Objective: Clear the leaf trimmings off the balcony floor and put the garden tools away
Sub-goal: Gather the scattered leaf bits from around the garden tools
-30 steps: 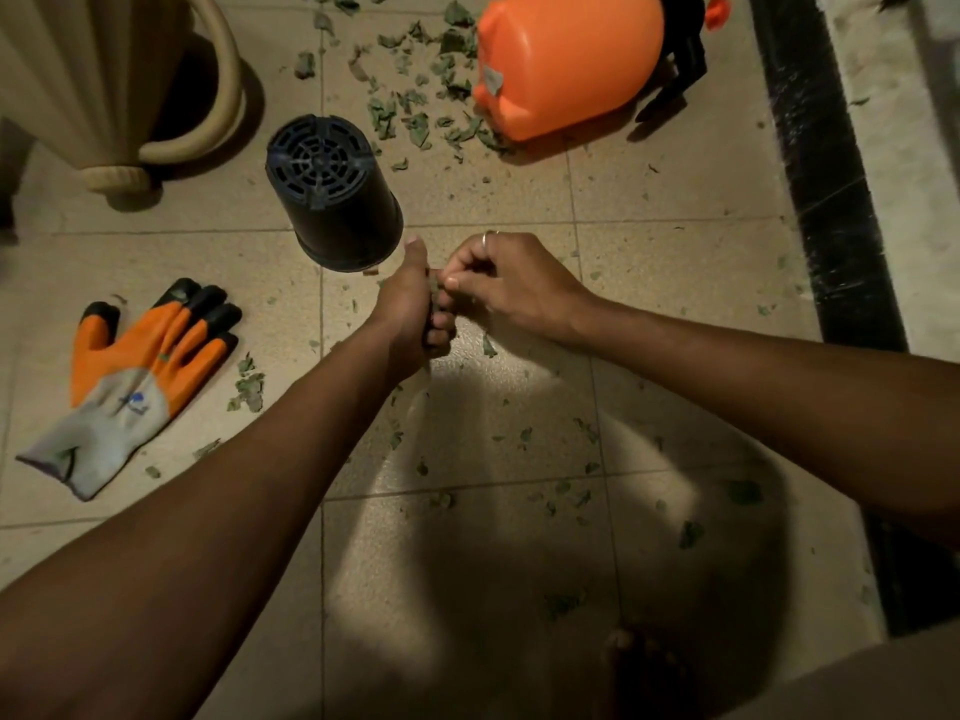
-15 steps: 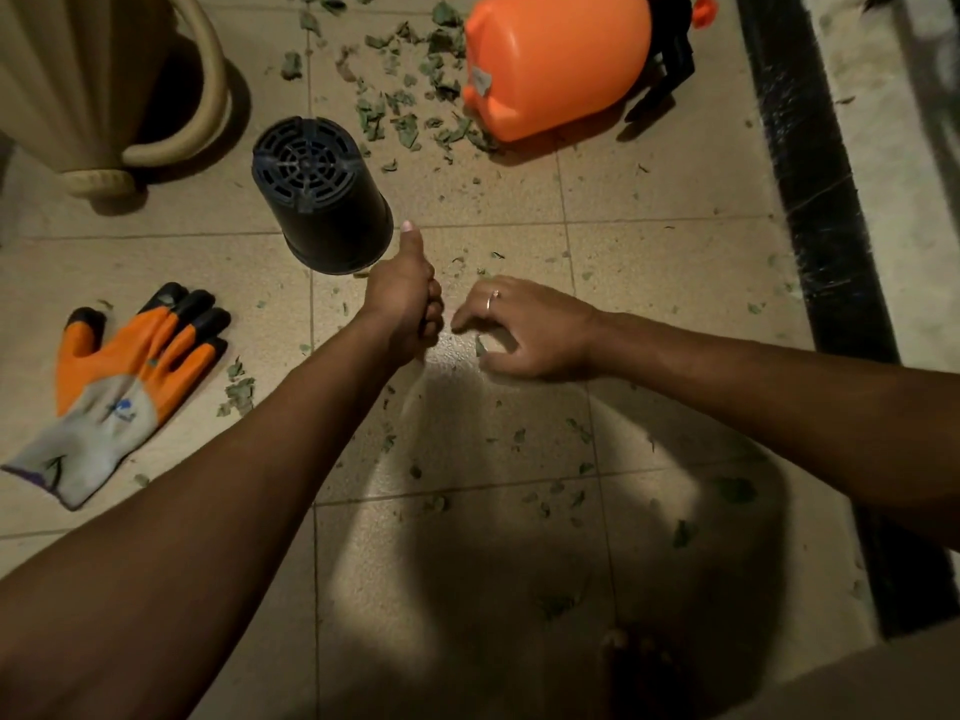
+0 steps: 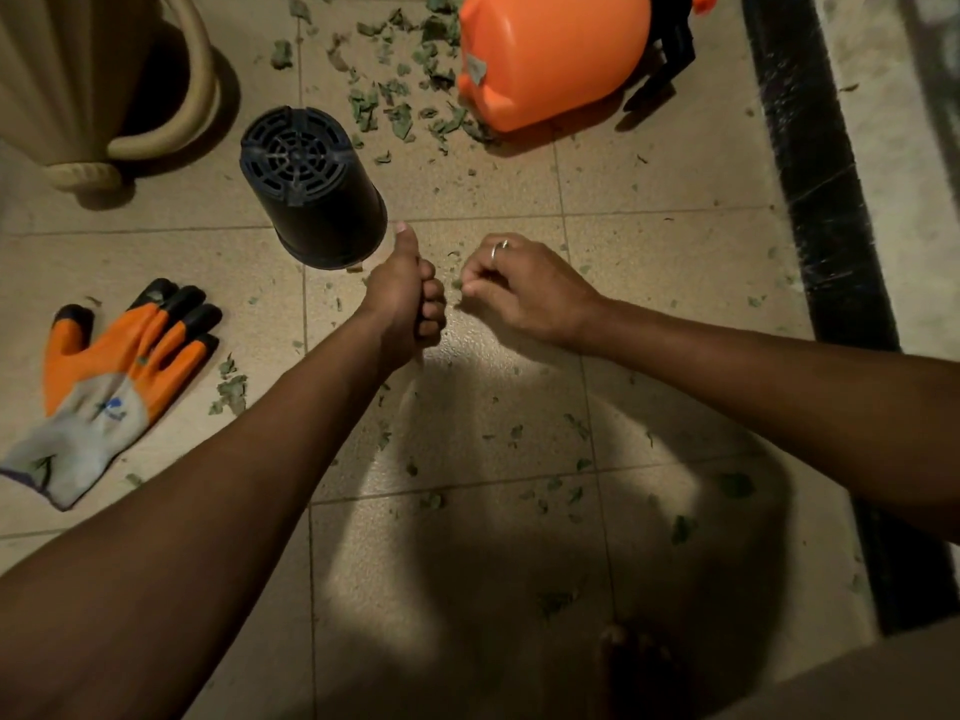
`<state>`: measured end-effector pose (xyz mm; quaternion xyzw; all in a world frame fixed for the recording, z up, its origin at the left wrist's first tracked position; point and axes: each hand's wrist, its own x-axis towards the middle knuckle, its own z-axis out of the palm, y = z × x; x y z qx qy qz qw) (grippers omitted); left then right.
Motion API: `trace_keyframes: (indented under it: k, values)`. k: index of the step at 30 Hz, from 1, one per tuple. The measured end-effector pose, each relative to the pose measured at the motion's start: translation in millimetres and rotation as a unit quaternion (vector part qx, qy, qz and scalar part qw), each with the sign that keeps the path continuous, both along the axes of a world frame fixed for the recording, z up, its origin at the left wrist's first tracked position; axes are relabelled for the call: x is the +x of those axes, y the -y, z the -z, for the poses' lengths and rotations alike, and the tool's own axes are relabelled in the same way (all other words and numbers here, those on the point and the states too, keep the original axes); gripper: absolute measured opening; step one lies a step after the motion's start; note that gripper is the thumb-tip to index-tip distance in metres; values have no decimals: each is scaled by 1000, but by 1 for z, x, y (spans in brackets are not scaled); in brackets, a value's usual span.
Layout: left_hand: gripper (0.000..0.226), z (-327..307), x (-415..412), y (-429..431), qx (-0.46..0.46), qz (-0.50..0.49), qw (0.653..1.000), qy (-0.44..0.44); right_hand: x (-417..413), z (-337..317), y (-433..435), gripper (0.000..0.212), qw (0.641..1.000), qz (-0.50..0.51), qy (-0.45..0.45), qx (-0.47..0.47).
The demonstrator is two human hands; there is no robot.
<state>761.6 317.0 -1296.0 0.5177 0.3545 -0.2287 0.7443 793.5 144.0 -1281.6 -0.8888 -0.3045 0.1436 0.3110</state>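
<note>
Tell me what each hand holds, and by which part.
Right hand pinches a leaf scrap at its fingertips; which part cannot be told. Left hand is fisted, contents hidden.

Dim beige tiled floor [image 3: 649,189], black border strip [image 3: 821,200]

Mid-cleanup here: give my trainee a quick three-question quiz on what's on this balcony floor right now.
1. True or false: the black slotted plastic pot stands mouth-up.
2. The thickest green leaf trimmings lie against: A the orange plastic sprayer tank; B the orange-and-grey work glove; C the cream ribbed urn.
3. Which hand's fingers pinch a small leaf scrap?
Key: 1 false, its slotted base faces up; 2 A; 3 the right hand.
</note>
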Motion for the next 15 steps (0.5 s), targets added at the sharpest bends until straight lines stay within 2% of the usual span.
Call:
trace_keyframes:
  k: [4, 8, 12, 15]
  values:
    - [70, 4, 0, 14, -31, 82, 996, 9, 3, -12, -13, 7, 995, 66, -28, 65]
    - [72, -5, 3, 28, -54, 107, 992, 31, 0, -17, -13, 7, 995, 88, -33, 35]
    - [65, -17, -1, 50, 49, 96, 992, 71, -6, -34, 12, 4, 993, 106, -43, 26]
    - [65, -32, -13, 83, 105, 113, 985, 77, -26, -42, 49, 8, 981, 157, -73, 84]
